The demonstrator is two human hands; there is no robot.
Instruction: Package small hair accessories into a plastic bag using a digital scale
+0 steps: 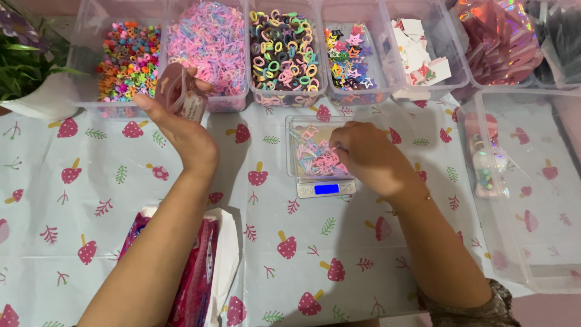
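My left hand is raised over the table and holds a small clear pouch with a label, in front of the bin of pink bits. My right hand reaches into a small clear tray that sits on a little silver digital scale with a lit blue display. The tray holds a heap of pastel pink, blue and white clips, and my fingertips pinch among them. Whether a clip is between the fingers is hidden.
Clear bins line the back: colourful beads, pink bits, hair ties, star clips, paper cards. A large clear tub stands at right. A stack of pink packets lies near my left forearm. A plant is at far left.
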